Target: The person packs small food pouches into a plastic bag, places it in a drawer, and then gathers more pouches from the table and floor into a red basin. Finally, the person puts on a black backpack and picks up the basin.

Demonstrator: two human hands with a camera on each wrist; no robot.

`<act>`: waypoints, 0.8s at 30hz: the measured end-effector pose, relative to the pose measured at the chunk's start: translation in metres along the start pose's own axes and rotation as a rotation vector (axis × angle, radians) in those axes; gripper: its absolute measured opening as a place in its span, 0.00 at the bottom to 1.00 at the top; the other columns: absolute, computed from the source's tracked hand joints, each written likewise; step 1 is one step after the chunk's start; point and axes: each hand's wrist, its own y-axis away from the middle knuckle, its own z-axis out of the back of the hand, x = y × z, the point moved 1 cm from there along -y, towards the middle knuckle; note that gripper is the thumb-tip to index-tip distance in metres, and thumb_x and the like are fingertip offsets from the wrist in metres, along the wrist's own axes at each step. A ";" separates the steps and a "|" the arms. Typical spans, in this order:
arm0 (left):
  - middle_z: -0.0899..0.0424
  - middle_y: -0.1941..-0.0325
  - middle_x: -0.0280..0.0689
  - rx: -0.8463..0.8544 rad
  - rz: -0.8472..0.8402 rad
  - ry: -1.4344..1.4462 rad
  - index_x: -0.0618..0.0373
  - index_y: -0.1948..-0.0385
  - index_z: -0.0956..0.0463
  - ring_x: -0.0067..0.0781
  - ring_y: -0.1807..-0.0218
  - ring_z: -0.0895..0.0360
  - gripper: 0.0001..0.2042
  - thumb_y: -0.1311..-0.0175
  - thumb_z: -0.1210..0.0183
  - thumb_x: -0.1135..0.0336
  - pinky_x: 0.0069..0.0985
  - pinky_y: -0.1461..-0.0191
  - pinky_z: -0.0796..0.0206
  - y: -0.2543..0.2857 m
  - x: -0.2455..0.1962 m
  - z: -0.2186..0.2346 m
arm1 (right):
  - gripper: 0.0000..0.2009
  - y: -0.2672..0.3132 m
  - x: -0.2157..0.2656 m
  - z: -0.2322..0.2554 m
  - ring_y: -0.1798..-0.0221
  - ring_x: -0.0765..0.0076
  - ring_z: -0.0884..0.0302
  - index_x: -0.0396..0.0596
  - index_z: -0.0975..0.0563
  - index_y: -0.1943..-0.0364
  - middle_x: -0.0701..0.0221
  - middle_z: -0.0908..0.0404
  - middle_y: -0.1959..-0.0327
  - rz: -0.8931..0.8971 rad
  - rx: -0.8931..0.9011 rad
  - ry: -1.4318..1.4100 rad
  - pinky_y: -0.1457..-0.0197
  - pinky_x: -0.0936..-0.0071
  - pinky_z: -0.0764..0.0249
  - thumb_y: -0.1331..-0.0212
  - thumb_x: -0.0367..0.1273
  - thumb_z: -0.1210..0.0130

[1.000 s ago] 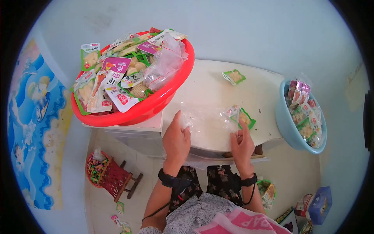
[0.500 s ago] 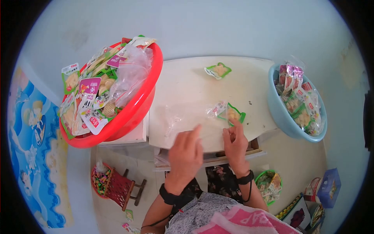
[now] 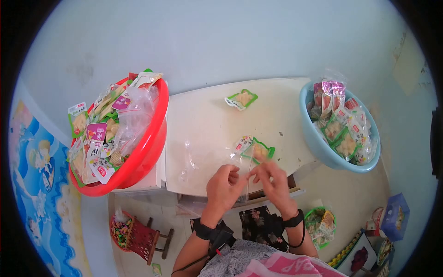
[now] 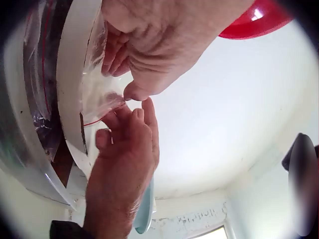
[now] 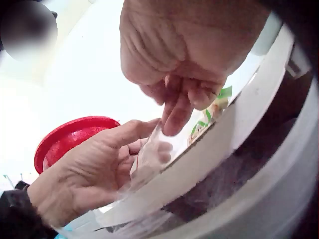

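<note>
Between both hands is a clear plastic zip bag [image 4: 94,102] with a red line along its mouth. My left hand [image 3: 225,188] holds the bag, its thumb on one side and fingers on the other. The right hand [image 3: 276,188] pinches the mouth edge, its fingertips close to the left thumb. Both are over the front edge of the white table [image 3: 207,111]. Just beyond the right hand lies a green-edged snack packet [image 3: 260,151], and a similar packet [image 3: 242,99] lies farther back. Crumpled clear plastic [image 3: 188,161] lies left of the hands.
A red basin [image 3: 159,134] heaped with snack packets and clear bags stands at the left. At the right is a light blue basin [image 3: 307,124] with filled bags. An open drawer [image 3: 293,184] juts below the tabletop. A green basket [image 3: 318,231] and small stool [image 3: 147,237] stand on the floor.
My left hand has come across from the left to meet the right hand at the bag's mouth. The head view has shifted, so the basins appear farther left.
</note>
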 end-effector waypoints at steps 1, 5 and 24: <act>0.18 0.67 0.39 -0.010 -0.050 -0.073 0.60 0.61 0.21 0.35 0.66 0.18 0.17 0.39 0.28 0.56 0.31 0.61 0.25 0.002 -0.007 -0.001 | 0.22 -0.006 0.005 0.004 0.58 0.67 0.17 0.44 0.25 0.34 0.64 0.15 0.58 -0.020 -0.088 0.006 0.51 0.70 0.22 0.33 0.20 0.44; 0.21 0.68 0.38 -0.094 -0.291 -0.422 0.57 0.65 0.22 0.43 0.63 0.22 0.14 0.42 0.28 0.60 0.40 0.60 0.27 0.008 -0.017 -0.015 | 0.20 -0.034 0.001 0.018 0.52 0.55 0.18 0.43 0.22 0.42 0.62 0.16 0.52 0.301 -0.404 0.633 0.49 0.61 0.21 0.39 0.20 0.41; 0.19 0.69 0.37 -0.020 -0.213 -0.136 0.58 0.63 0.18 0.32 0.66 0.21 0.06 0.30 0.37 0.66 0.28 0.59 0.29 0.011 0.006 -0.004 | 0.16 -0.005 -0.002 0.034 0.75 0.56 0.19 0.44 0.23 0.62 0.64 0.20 0.77 -0.167 -0.238 0.694 0.71 0.61 0.27 0.34 0.42 0.34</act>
